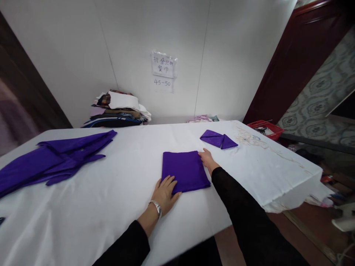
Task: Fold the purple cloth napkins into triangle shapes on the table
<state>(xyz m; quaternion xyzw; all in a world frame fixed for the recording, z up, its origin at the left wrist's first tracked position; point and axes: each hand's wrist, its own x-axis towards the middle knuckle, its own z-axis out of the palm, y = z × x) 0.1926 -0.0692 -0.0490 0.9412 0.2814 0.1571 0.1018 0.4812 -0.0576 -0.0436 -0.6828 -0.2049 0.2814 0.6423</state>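
Observation:
A purple cloth napkin (185,170), folded into a square with layered edges, lies flat on the white-covered table (130,170). My left hand (165,194), with a silver bracelet at the wrist, rests with spread fingers on the napkin's near left corner. At the far right corner, my right hand (207,159) touches the edge with its fingers loosely extended. Beyond that hand lies another purple napkin (217,139), folded into a pointed shape. To the left is a loose heap of purple cloths (58,157) with overlapping layers.
A stack of folded clothes (118,109) sits against the wall at the back left. Some pinkish cloth (201,118) lies by the wall. Past the right table edge is a red basket (266,129). A handwritten sign (164,70) hangs on the wall.

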